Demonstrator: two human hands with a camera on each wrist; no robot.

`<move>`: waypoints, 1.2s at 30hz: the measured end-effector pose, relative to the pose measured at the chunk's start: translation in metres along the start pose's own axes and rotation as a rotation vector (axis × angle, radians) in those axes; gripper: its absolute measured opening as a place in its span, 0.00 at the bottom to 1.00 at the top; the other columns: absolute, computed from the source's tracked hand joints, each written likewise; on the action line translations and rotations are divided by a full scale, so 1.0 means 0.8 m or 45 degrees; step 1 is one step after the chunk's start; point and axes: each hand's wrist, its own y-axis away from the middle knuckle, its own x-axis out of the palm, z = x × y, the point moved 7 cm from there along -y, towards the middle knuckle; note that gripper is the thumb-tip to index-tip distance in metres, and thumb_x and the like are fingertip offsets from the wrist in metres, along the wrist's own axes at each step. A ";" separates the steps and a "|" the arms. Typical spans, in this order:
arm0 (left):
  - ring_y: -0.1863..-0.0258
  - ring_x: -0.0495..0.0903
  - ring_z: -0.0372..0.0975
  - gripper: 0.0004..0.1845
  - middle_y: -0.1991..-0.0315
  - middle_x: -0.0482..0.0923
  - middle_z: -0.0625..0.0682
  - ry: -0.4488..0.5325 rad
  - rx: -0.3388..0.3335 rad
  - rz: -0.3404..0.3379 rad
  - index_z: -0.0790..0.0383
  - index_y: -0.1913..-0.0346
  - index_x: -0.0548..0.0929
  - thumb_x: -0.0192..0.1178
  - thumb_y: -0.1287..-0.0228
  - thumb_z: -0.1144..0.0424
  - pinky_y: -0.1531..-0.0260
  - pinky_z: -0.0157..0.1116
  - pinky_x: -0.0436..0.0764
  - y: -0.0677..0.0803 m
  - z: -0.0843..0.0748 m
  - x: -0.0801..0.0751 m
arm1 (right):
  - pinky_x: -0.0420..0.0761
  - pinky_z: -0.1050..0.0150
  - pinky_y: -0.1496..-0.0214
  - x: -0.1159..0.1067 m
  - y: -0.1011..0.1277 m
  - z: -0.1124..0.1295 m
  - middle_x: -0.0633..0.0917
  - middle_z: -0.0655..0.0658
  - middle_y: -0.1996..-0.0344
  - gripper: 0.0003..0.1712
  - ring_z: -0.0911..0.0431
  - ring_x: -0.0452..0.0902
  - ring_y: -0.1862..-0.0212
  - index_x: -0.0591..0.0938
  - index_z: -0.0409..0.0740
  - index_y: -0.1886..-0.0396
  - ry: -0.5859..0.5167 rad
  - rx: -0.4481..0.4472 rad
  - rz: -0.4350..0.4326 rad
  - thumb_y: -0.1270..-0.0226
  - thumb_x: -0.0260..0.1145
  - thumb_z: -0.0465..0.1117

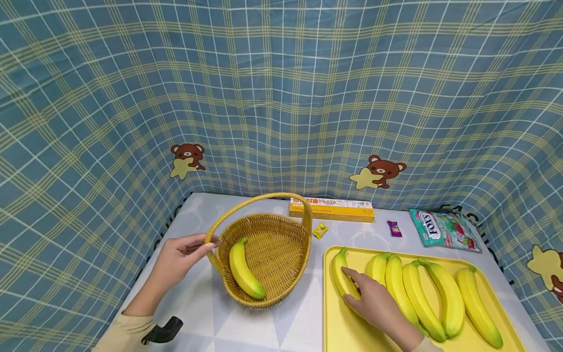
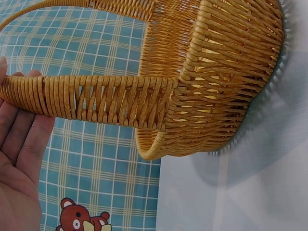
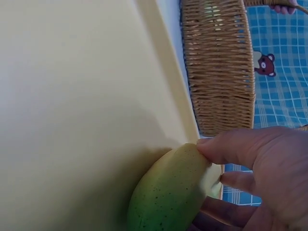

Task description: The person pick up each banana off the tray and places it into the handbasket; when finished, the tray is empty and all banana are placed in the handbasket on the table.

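Note:
My left hand (image 1: 184, 256) holds the woven basket (image 1: 281, 293) by the foot of its arched handle (image 1: 255, 199). In the left wrist view the handle (image 2: 96, 98) lies across the fingers of the left hand (image 2: 19, 159). One yellow banana (image 1: 244, 271) lies inside the basket. My right hand (image 1: 376, 303) grips the leftmost banana (image 1: 339, 276) on the yellow tray (image 1: 347, 327). In the right wrist view the thumb and fingers of the right hand (image 3: 260, 163) curl round that banana (image 3: 168, 192) just above the tray (image 3: 72, 96). Several more bananas (image 1: 440, 298) lie side by side to its right.
Behind the tray lie a yellow pasta box (image 1: 332, 208), a small yellow wrapper (image 1: 320, 230), a purple candy (image 1: 394, 228) and a teal snack bag (image 1: 444, 230). A black object (image 1: 162, 331) sits at the table's front left. Checked blue cloth walls in the table.

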 end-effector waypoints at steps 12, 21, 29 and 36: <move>0.53 0.86 0.32 0.09 0.55 0.89 0.51 0.007 0.021 -0.005 0.60 0.50 0.89 0.64 0.28 0.68 0.54 0.29 0.85 0.001 0.002 0.000 | 0.81 0.66 0.63 -0.033 0.007 0.038 0.84 0.56 0.51 0.36 0.64 0.79 0.60 0.78 0.57 0.31 -0.177 -0.102 0.018 0.39 0.78 0.46; 0.54 0.86 0.32 0.09 0.55 0.89 0.50 0.010 0.017 -0.003 0.60 0.50 0.90 0.64 0.29 0.68 0.55 0.29 0.86 0.000 0.003 0.001 | 0.82 0.69 0.63 -0.055 0.006 0.091 0.83 0.55 0.42 0.34 0.64 0.80 0.58 0.76 0.59 0.29 -0.264 -0.302 0.059 0.35 0.75 0.48; 0.55 0.87 0.32 0.09 0.55 0.89 0.51 -0.003 0.032 -0.008 0.62 0.49 0.89 0.64 0.29 0.68 0.56 0.29 0.86 0.000 0.002 0.000 | 0.85 0.65 0.60 -0.055 -0.020 0.137 0.84 0.54 0.48 0.35 0.61 0.82 0.56 0.74 0.55 0.27 -0.382 -0.424 0.174 0.32 0.72 0.48; 0.55 0.87 0.32 0.09 0.56 0.89 0.52 0.011 0.046 -0.009 0.63 0.50 0.89 0.64 0.29 0.69 0.56 0.30 0.86 -0.001 0.004 0.000 | 0.84 0.61 0.56 -0.032 -0.066 0.172 0.85 0.47 0.47 0.34 0.59 0.81 0.56 0.74 0.55 0.27 -0.502 -0.429 0.287 0.32 0.72 0.49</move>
